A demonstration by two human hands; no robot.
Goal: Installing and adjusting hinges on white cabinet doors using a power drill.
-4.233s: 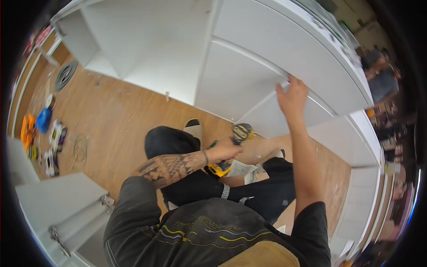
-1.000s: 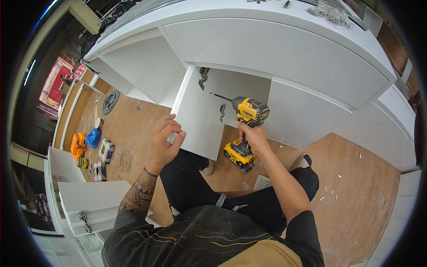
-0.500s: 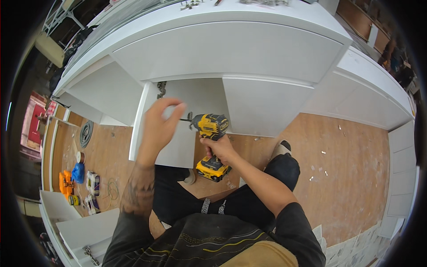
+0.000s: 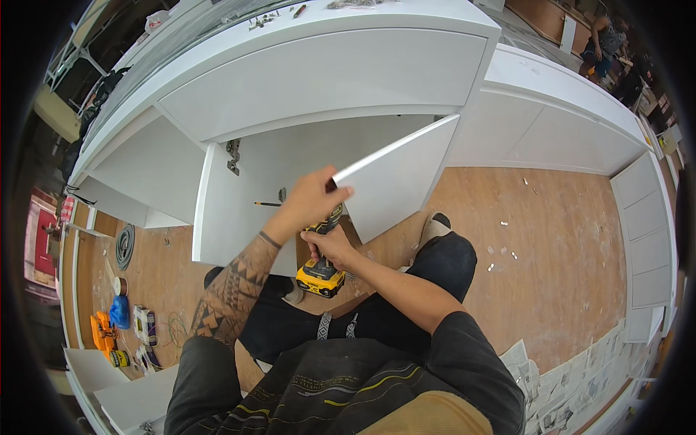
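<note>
Yellow-and-black cordless drill (image 4: 321, 270) sits in the right hand (image 4: 328, 246), whose fingers are wrapped shut around the grip; the body of the tool is mostly hidden behind the left hand, with only the battery base plainly showing at about 6 o'clock from the fist. Its bit (image 4: 267, 204) points toward 9 o'clock, into the open cabinet. The left hand (image 4: 310, 201), just above at 12 o'clock from the drill, has its fingers closed over the near corner of the right-hand white flat cabinet door panel (image 4: 395, 177), thumb on the face, steadying it.

Outward from there, a second white door panel (image 4: 221, 217) stands open at 9 o'clock, a metal hinge (image 4: 233, 156) showing near its top edge. Both belong to the long white cabinet (image 4: 326, 69), with small hardware lying on its top. On the wooden floor (image 4: 551, 246), tools and a coiled hose lie at 8 o'clock and newspaper at 4 o'clock.

Judging from this, the doors already hang on the carcass and the fastening or adjusting inside is in hand, not finished.
</note>
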